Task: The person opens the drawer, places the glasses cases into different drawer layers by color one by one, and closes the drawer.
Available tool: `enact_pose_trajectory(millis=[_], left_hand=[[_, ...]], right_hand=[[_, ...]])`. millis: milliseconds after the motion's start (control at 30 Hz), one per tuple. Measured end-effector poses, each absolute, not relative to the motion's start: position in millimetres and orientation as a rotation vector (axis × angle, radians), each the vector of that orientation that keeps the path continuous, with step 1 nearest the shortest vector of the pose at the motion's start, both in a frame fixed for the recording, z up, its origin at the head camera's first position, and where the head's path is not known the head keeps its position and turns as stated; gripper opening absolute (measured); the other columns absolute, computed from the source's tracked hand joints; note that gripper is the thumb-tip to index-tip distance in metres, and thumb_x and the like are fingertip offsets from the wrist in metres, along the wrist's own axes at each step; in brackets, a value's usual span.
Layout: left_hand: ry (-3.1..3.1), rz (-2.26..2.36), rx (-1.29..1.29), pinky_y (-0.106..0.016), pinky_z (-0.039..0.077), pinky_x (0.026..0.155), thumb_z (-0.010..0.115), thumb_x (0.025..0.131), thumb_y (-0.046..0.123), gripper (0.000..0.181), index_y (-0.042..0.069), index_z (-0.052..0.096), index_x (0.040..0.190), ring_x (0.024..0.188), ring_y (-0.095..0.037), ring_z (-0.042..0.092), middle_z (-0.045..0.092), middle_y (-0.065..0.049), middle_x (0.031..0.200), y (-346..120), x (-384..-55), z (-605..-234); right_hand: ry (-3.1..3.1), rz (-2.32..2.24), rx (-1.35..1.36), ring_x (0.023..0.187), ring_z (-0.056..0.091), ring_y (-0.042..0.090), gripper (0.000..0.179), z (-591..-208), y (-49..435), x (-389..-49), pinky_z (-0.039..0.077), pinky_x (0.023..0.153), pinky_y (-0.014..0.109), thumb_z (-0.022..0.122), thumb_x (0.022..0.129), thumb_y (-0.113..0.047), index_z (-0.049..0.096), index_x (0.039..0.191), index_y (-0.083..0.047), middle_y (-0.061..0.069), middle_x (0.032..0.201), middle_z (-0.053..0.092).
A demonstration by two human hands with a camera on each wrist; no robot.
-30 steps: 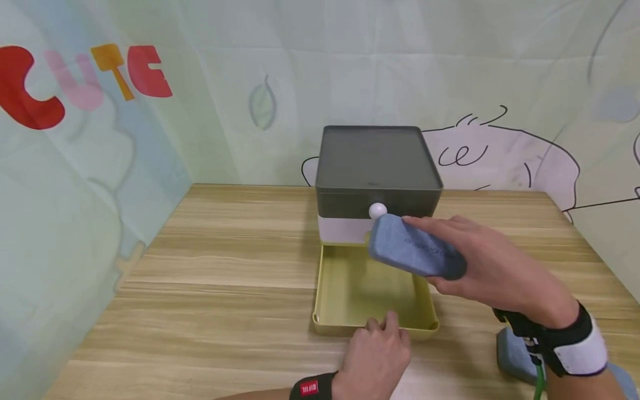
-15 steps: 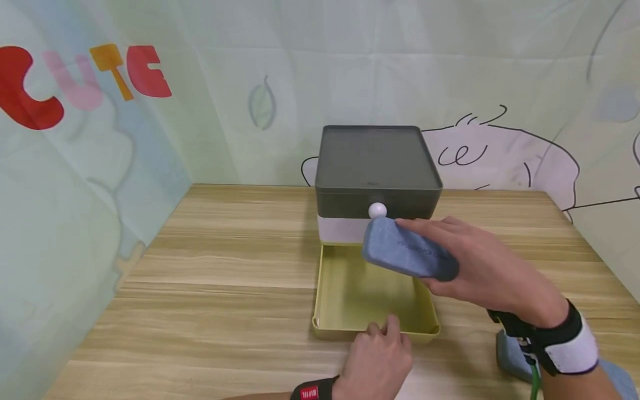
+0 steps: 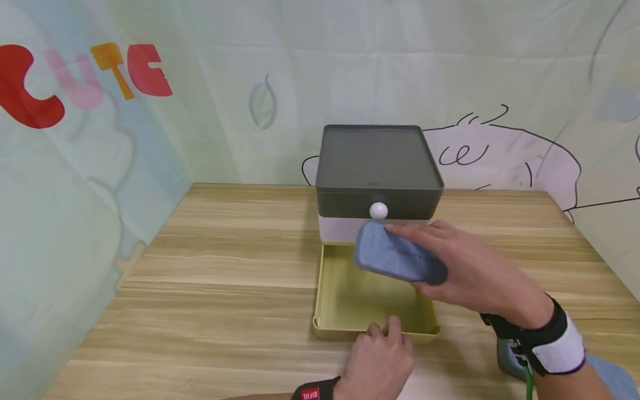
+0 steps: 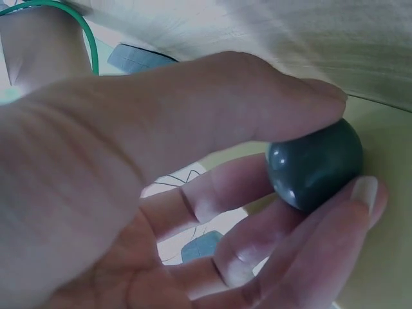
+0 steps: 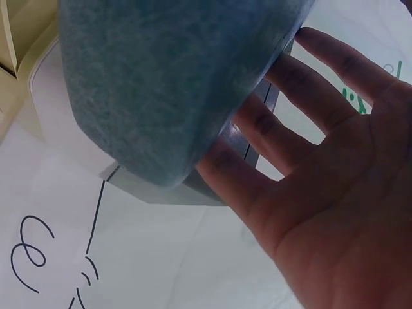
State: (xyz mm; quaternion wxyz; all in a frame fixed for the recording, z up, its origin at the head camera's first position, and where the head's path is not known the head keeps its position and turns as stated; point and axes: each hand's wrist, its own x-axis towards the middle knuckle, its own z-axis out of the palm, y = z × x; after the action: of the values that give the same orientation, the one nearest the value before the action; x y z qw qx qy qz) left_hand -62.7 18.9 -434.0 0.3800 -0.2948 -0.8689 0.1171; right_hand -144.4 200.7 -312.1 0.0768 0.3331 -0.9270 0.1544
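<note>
My right hand (image 3: 465, 272) grips a blue oblong case (image 3: 392, 255) with rounded ends and dark lettering, thumb on one side and fingers along the other. It is tilted and held over the rear part of a pulled-out yellow drawer (image 3: 345, 297). In the right wrist view, the case (image 5: 154, 84) fills the top, with several fingers along its edge. At the drawer's front, my left hand (image 3: 378, 361) pinches a dark round knob (image 4: 318, 164) between thumb and fingers. The knob is hidden in the head view.
The drawer belongs to a small cabinet with a dark grey top (image 3: 377, 158) and a white knob (image 3: 378, 210) on its upper drawer. More blue objects (image 3: 610, 379) lie on the wooden table (image 3: 240, 289), partly behind my right wrist. A printed backdrop (image 3: 220, 100) stands behind.
My right hand has moved left and slightly down with the blue case, further over the drawer. My left hand has stayed nearly still on the knob.
</note>
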Motion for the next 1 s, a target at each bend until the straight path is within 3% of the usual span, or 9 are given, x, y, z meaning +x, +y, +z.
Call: enact_pose_trajectory(millis=[67,133,300,1000], left_hand=[[-2.225,0.305,-0.757,-0.021,0.029,0.035,0.022,0.091,0.002,0.05,0.022,0.056,0.06,0.047,-0.007,0.035,0.048,0.003,0.072,18.9,-62.9,-433.9],[-2.232,0.307,-0.758,-0.021,0.03,0.035,0.036,0.088,0.005,0.039,0.023,0.058,0.061,0.047,-0.007,0.036,0.049,0.003,0.073,19.2,-62.9,-433.7],[-2.258,0.311,-0.76,-0.021,0.031,0.035,0.058,0.079,0.025,0.015,0.022,0.063,0.065,0.048,-0.008,0.038,0.051,0.002,0.074,19.7,-62.3,-433.3],[-2.318,0.349,-0.823,-0.023,0.035,0.036,0.066,0.085,0.033,0.015,0.024,0.07,0.073,0.047,-0.01,0.041,0.058,0.002,0.079,18.5,-59.7,-430.2]], right_hand=[[-2.778,0.458,1.01,0.126,0.058,0.023,0.093,-313.9,198.9,-144.9,0.056,0.087,0.043,0.086,0.073,-0.025,0.042,0.154,-0.035,0.0,0.148,0.057],[-2.782,0.454,1.019,0.128,0.057,0.024,0.091,-315.6,196.8,-145.2,0.056,0.088,0.044,0.086,0.073,-0.026,0.043,0.154,-0.033,0.002,0.149,0.056],[-2.778,0.446,1.045,0.125,0.059,0.023,0.09,-319.8,191.9,-145.9,0.057,0.087,0.042,0.087,0.073,-0.027,0.045,0.152,-0.033,0.002,0.147,0.057],[-2.81,0.422,1.178,0.126,0.056,0.019,0.099,-335.4,172.4,-144.7,0.055,0.093,0.043,0.091,0.072,-0.021,0.039,0.156,-0.032,0.0,0.149,0.057]])
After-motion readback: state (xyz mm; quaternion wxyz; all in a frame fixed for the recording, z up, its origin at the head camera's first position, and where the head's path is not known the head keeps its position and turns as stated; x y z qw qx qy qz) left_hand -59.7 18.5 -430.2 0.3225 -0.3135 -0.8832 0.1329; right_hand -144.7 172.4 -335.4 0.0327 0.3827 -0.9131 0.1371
